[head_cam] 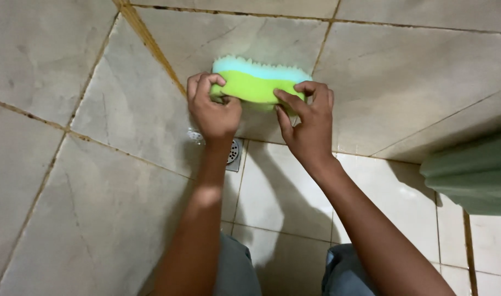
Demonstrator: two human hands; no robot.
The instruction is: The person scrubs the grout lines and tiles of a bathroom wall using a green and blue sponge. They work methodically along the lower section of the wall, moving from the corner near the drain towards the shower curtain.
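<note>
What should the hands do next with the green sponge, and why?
Probably slide the sponge sideways along the wall tile. The left hand and the right hand each grip one end and hold it against the tile, just above the floor drain.

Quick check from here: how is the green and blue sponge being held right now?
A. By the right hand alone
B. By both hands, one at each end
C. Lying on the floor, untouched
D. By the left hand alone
B: the left hand grips one end of the sponge and the right hand grips the other, against the tiled wall.
</note>
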